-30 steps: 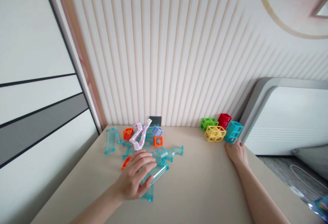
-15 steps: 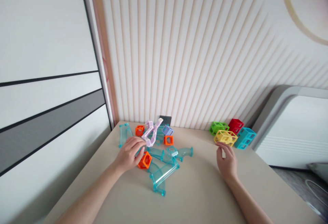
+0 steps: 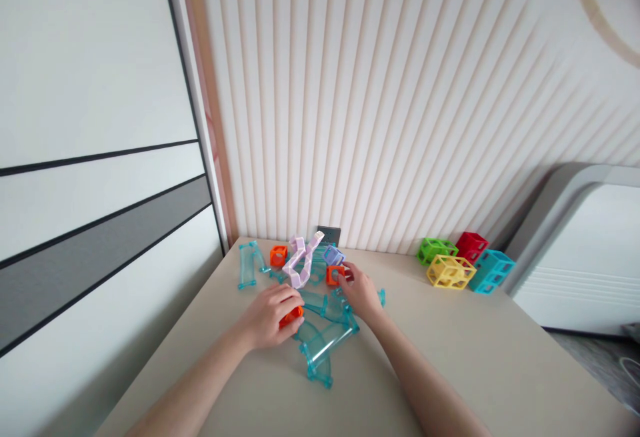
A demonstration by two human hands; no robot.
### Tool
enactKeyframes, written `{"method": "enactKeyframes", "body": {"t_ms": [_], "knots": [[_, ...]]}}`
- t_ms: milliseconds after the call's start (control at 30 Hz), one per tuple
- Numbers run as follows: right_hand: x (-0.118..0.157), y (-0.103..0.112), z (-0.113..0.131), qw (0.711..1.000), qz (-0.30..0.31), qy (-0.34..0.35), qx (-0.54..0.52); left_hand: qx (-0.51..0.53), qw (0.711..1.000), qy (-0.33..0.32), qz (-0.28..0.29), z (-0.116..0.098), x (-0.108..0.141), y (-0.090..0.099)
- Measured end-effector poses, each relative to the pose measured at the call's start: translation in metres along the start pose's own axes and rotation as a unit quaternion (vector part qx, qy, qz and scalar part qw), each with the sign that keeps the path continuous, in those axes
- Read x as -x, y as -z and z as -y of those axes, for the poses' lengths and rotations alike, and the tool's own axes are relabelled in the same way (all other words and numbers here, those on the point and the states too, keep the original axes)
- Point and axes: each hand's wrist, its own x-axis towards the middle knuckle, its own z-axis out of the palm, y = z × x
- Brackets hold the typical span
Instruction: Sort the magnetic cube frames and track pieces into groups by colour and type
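My left hand point(image 3: 274, 317) is closed around an orange open-sided cube point(image 3: 291, 317) on the table, its fingers covering the far and left sides. The thumb and fingers of my right hand point(image 3: 361, 291) pinch the right edge of another orange cube point(image 3: 331, 276). A purple cube point(image 3: 333, 255) sits just behind that one. Between the hands lie clear teal track pieces point(image 3: 327, 341), partly overlapping. A lilac zigzag piece point(image 3: 301, 265) rises behind my left hand, and a third orange cube point(image 3: 279, 255) stands to its left.
At the back right stand a yellow cube block point(image 3: 450, 272), a green one point(image 3: 436, 250), a red one point(image 3: 471, 246) and a teal one point(image 3: 492, 271). More teal track point(image 3: 247, 267) lies at the back left. A ribbed wall bounds the table point(image 3: 400, 357) behind.
My right hand has moved left from beside the yellow block to the orange cube near the middle. My left hand has come down and closed on the nearer orange cube.
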Motion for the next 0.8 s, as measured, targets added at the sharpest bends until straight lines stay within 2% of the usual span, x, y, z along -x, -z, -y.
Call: {"method": "enactKeyframes", "body": {"t_ms": [267, 500, 800], "knots": [[0.005, -0.003, -0.001, 0.998, 0.001, -0.029, -0.054, 0.006, 1.000, 0.000, -0.001, -0.001, -0.002, -0.014], [0.012, -0.006, -0.012, 0.996, -0.038, 0.010, -0.077, 0.021, 0.999, -0.009, -0.027, -0.002, -0.001, -0.017], [0.016, -0.002, -0.009, 0.989, -0.100, 0.061, -0.090, 0.059, 0.998, 0.011, -0.034, -0.004, -0.004, -0.015]]}}
